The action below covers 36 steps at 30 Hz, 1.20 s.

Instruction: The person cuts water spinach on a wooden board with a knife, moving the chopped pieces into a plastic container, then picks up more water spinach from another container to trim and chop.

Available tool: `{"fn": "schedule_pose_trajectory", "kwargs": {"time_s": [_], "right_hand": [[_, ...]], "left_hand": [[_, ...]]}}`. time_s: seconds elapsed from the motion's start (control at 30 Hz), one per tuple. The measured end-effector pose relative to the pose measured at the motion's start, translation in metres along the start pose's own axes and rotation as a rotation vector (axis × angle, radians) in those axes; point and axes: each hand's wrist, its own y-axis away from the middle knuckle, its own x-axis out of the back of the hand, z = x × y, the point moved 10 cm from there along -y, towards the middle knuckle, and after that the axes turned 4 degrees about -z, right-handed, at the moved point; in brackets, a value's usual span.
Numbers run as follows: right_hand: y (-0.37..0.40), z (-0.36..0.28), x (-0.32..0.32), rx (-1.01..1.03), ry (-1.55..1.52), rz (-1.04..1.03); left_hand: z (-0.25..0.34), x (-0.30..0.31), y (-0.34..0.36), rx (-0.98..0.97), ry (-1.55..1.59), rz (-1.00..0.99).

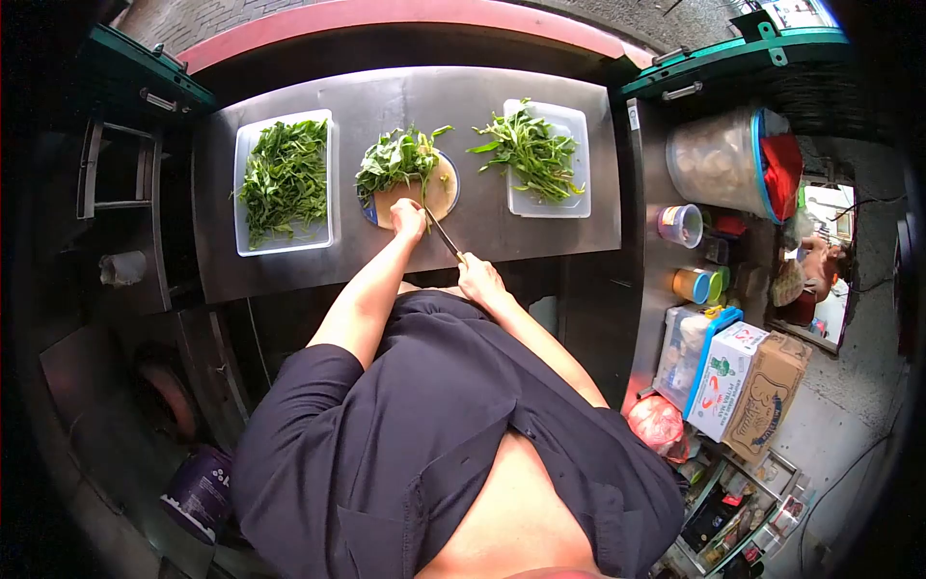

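Observation:
A round cutting board (446, 198) lies on the metal table, with a heap of leafy greens (394, 162) over its far side. My right hand (479, 279) is wrapped around the handle of a knife (443, 234), whose blade points away toward the board. At the board's near edge my left hand (408, 219) is closed, its fingers curled by a thin green stem that meets the knife tip. What lies inside those fingers is hidden. To the left stands a white tray (241, 217) full of cut greens (285, 179); to the right, another tray (545, 209) holds long leafy stalks (533, 150).
The metal table (386, 92) has a raised red ledge (415, 14) beyond it. On the right counter are a large lidded tub (714, 154), small jars (681, 225), a plastic box (683, 352) and cardboard boxes (762, 396). A dark bucket (201, 492) stands low at left.

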Motion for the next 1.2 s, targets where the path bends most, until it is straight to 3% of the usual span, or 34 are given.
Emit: {"fn": "schedule_pose_trajectory", "kwargs": {"time_s": [0.23, 0.37, 0.57, 0.87, 0.93, 1.2], "right_hand": [[-0.002, -0.001, 0.005, -0.05, 0.059, -0.075], [0.01, 0.003, -0.009, -0.009, 0.068, -0.016], [0.006, 0.017, -0.019, -0.012, -0.002, 0.107], [0.015, 0.02, -0.011, -0.071, 0.045, 0.035], [0.012, 0.016, -0.008, -0.043, 0.076, 0.072], [-0.005, 0.017, 0.0, -0.013, -0.013, 0.154]], "left_hand": [[-0.011, -0.011, -0.011, 0.026, -0.001, -0.03], [-0.002, -0.004, -0.008, -0.016, -0.03, -0.035], [-0.016, -0.015, -0.018, 0.085, 0.031, -0.097], [-0.014, -0.017, -0.02, 0.106, 0.002, -0.139], [-0.009, -0.014, -0.021, 0.016, -0.067, -0.058], [-0.014, -0.011, -0.015, 0.043, 0.03, -0.06]]}}
